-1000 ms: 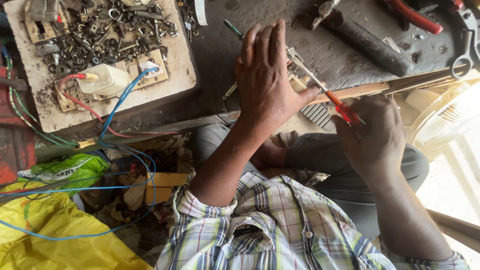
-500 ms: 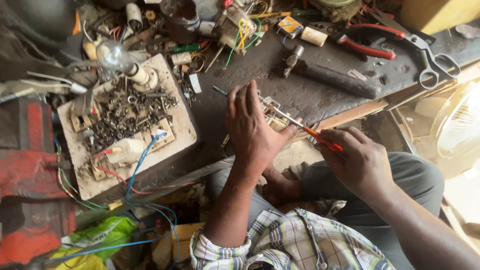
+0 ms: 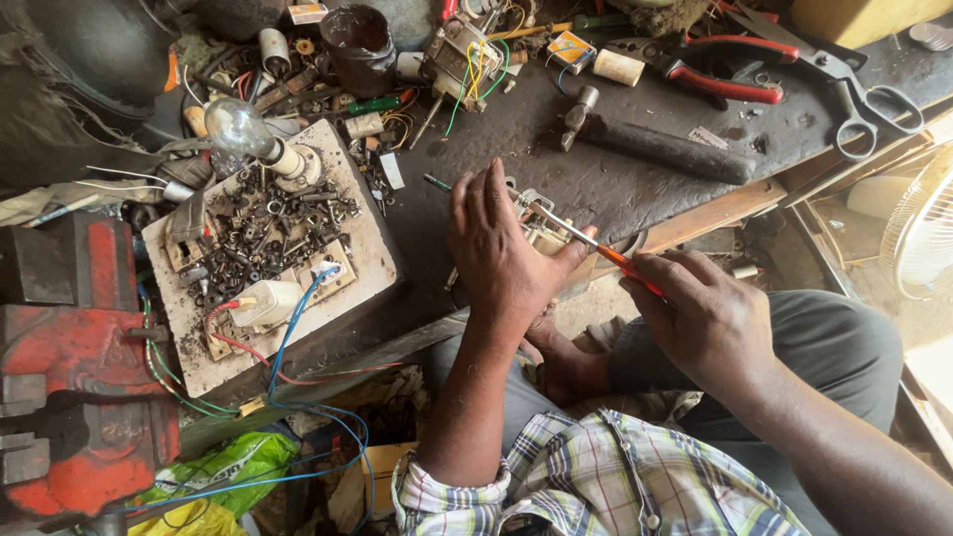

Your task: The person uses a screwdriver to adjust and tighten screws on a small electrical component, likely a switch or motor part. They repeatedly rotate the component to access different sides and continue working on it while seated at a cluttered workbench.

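Where the frame starts at far left, a red bench vise (image 3: pixel 84 397) fills the lower left corner. Just right of it a pale wooden board (image 3: pixel 367 238) lies on the dark counter (image 3: pixel 635 179), heaped with screws and nuts (image 3: pixel 268 223); a clear light bulb (image 3: pixel 238 129) in a white holder sits at the board's upper edge, a white plug block (image 3: pixel 266 301) with red and blue wires (image 3: pixel 283 352) near its lower edge. Green plastic bag (image 3: pixel 233 462) below the board, lower left. Upper centre: dark cup (image 3: pixel 357 45), small motor with yellow and green wires (image 3: pixel 462 60).

Centre of frame: left hand (image 3: pixel 506 253) lies flat, fingers spread wide, pressing down on a small metal part (image 3: pixel 536 223) at the counter's front edge; most of the part is hidden under the palm. Right of it, right hand (image 3: pixel 705 318) is closed around the orange handle of a screwdriver (image 3: pixel 596 246), the shaft slanting up-left, tip touching the part just beside the left thumb.

Above the hands a hammer (image 3: pixel 655 139) lies across the counter. Upper right: red-handled pliers (image 3: pixel 710 74), then scissors (image 3: pixel 854 94) near the counter's right end. Far right edge, a white fan grille (image 3: pixel 923 233), partly cut off. Bottom centre: plaid shirt (image 3: pixel 606 476), grey trousers (image 3: pixel 844 347) to its right.
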